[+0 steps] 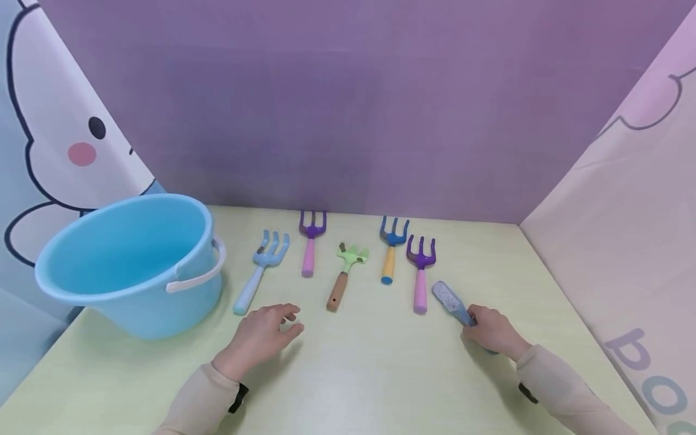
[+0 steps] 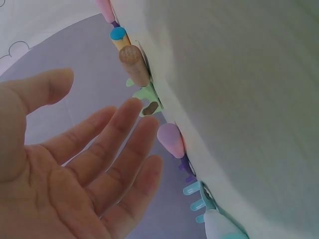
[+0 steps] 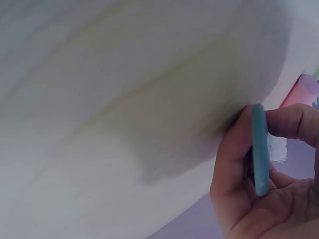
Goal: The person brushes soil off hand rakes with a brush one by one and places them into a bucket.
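Note:
In the head view my right hand [image 1: 497, 331] pinches the handle of a blue brush [image 1: 450, 298] with a pale, speckled head, low over the right of the table. From the right wrist camera, thumb and fingers close on the thin blue-green handle [image 3: 260, 149], and whitish bristles [image 3: 277, 148] show behind it. My left hand [image 1: 263, 336] hovers over the table with relaxed fingers and holds nothing. Nearest to it are a light-blue hand fork [image 1: 251, 287] and a green hand fork with a brown handle [image 1: 338, 291].
A light-blue bucket [image 1: 147, 314] with a pale handle stands at the left. Two purple forks with pink handles [image 1: 308, 257] [image 1: 420, 290] and a blue fork with a yellow handle [image 1: 388, 266] lie across the table. A purple backdrop [image 1: 348, 121] rises behind.

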Demonstrator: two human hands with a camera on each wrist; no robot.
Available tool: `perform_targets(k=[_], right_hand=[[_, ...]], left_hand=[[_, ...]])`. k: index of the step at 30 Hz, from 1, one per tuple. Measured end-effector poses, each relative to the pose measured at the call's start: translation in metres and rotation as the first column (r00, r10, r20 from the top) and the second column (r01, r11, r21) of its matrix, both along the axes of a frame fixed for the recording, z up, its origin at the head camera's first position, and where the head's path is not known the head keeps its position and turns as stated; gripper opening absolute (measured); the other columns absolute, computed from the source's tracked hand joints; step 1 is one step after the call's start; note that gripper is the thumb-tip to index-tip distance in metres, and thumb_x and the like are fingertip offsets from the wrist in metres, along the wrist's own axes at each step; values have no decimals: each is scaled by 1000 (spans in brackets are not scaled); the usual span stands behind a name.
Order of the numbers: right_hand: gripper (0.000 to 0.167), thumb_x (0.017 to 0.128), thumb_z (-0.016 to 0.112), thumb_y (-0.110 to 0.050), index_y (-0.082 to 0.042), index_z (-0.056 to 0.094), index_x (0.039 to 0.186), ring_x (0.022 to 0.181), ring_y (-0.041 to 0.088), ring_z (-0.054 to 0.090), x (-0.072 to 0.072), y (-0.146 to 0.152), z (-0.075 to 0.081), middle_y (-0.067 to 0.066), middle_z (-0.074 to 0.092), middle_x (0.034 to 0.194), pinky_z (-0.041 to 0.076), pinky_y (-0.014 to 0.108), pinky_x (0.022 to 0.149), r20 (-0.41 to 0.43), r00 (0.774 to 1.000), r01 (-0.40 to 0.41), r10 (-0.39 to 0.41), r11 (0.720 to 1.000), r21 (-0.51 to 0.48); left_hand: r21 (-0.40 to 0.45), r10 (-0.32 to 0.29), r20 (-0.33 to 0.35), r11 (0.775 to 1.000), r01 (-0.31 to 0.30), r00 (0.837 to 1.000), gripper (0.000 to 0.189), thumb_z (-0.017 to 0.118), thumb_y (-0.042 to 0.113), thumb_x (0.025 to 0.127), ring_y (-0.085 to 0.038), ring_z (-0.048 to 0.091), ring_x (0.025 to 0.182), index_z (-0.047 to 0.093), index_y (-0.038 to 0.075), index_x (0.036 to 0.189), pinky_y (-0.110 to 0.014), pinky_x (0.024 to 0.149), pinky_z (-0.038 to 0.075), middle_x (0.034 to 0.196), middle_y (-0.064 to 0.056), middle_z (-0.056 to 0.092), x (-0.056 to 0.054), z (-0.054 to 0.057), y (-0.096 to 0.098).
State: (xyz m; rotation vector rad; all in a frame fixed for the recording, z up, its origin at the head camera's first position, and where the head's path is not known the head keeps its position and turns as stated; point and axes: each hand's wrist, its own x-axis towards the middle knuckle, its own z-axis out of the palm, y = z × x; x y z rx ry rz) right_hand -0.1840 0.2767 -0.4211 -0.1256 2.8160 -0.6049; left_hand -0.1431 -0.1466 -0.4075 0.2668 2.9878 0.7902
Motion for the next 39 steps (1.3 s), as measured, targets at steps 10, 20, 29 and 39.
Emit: perform_targets(k=[10,20,29,39], right_hand=[[14,84,51,-9,0,51,96,48,13,44,-3,-3,-1,4,50,57,37,25,45,80,996,41,-32,993,-114],[9,87,51,-8,0,53,86,54,13,43,-3,0,-5,2,48,62,38,24,49,185,981,120,-58,932,-343],[17,91,50,-16,-3,50,81,52,12,38,0,-3,-1,0,42,60,33,23,49,237,968,167,-82,916,-365],[31,93,48,-29,-5,51,75,51,11,37,-1,-7,0,-3,41,56,33,23,50,225,968,186,-113,923,-338]], left_hand=[[-1,-2,-1,1000,2,1000,32,62,29,84,-17,63,80,64,12,111,-36,68,49,95,0,68,0,3,0],[-6,-1,30,1000,1,1000,33,61,30,85,-15,63,83,63,13,112,-36,68,49,97,2,68,1,2,0],[-19,-4,37,1000,5,999,33,62,30,84,-15,63,85,64,13,113,-37,70,49,97,3,68,0,1,-1],[-17,-5,40,1000,5,999,33,62,30,85,-17,63,85,63,12,112,-38,70,49,97,2,68,0,3,-3]])
